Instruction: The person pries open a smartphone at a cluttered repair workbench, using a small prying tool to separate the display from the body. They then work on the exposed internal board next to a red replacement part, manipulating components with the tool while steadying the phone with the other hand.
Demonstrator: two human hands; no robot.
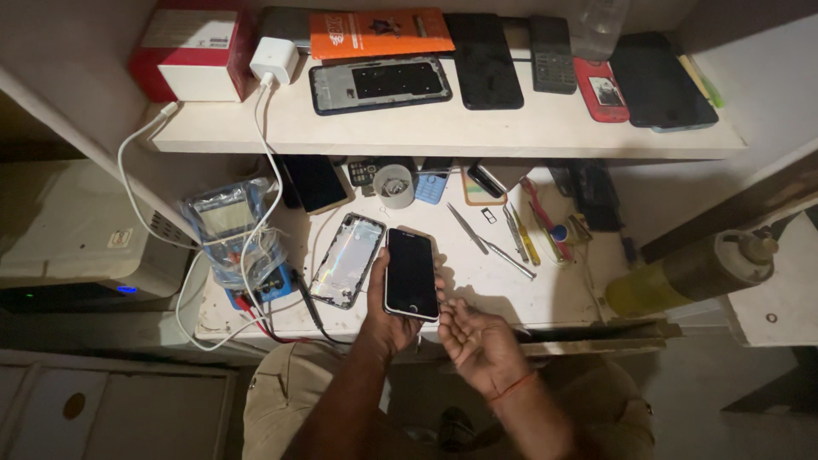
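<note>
Left hand (383,311) clamped around a black smartphone (411,274), dark screen up, held just above the near edge of the white bench (477,281). Right hand (481,341) empty, palm up, fingers loosely spread, just beside the phone's lower right corner, not touching it. Clear phone back cover (347,260) lies on the bench just left of the phone. Tweezers (467,228) and small tools to the right. Blue multimeter (234,238) wrapped in plastic at left, white cable (256,170) running up to charger (273,60) on the shelf (443,128)
</note>
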